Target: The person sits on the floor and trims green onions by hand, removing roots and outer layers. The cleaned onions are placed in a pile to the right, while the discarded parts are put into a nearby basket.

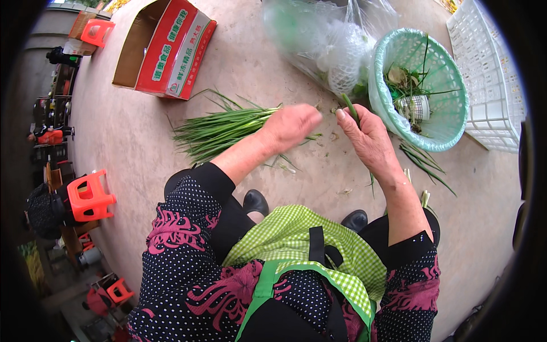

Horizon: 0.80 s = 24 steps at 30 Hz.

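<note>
My right hand grips a green scallion stalk, whose end sticks up between thumb and fingers. Opposite it, my left hand is blurred by motion, its fingers drawn together. Whether anything is between those fingers cannot be made out. A bundle of scallions lies on the concrete floor beyond my left forearm, with its pale ends towards that hand. More scallions rest on the floor to the right of my right wrist, partly covered by the arm.
A green waste basket with a plastic liner holds plant scraps and a paper cup. Beside it stands a white plastic crate. Clear bags of vegetables lie at the back. A red cardboard box is at back left; red stools stand farther left.
</note>
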Tool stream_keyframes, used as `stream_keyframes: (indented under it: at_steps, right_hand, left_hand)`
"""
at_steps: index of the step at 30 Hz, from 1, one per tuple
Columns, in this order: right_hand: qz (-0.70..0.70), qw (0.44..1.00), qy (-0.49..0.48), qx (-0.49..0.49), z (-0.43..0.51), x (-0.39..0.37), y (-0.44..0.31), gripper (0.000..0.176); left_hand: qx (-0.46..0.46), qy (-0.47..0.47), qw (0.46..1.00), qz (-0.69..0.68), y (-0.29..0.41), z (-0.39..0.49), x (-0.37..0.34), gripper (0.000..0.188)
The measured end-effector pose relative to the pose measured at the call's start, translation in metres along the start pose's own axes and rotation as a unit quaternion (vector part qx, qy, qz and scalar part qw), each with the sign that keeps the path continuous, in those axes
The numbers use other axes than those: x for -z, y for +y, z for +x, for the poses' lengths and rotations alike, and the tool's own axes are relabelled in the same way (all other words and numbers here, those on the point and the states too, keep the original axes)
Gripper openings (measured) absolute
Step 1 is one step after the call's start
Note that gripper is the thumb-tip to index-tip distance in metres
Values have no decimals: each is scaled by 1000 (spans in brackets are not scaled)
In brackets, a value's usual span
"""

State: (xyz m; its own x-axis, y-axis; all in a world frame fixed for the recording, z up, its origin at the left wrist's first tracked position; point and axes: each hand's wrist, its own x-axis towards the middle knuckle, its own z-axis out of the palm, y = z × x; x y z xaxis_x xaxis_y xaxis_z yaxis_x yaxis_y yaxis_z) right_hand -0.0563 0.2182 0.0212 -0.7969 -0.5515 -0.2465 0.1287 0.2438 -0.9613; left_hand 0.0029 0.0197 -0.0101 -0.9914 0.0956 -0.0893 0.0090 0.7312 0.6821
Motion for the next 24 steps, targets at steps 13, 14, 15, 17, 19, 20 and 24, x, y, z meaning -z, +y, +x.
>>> stream_keyframes:
  at_steps: [13, 14, 15, 17, 19, 20, 24]
  right_hand:
    - [16, 1000, -17, -11, -1, 4, -3, 25]
    - [2, 999, -20, -46, -2, 3, -6, 25]
    - [44, 999, -18, 10, -2, 3, -10, 26]
    - [87, 995, 7, 43, -6, 10, -21, 29]
    - [167, 980, 62, 85, -7, 26, -33, 34]
    - [198, 972, 92, 89, -7, 32, -36, 34]
    - [156, 982, 101, 39, -7, 39, -33, 27]
  left_hand:
    - [218, -111, 911, 332, -134, -40, -37, 22]
    - [221, -112, 907, 340, -138, -39, -44, 21]
    - [219, -107, 906, 347, -142, -39, -50, 20]
    - [165, -129, 896, 391, -145, -41, -60, 16]
    - [131, -131, 894, 409, -143, -38, -62, 16]
    - [154, -132, 906, 372, -142, -34, -58, 16]
    - [173, -58, 969, 167, -129, -7, -7, 26]
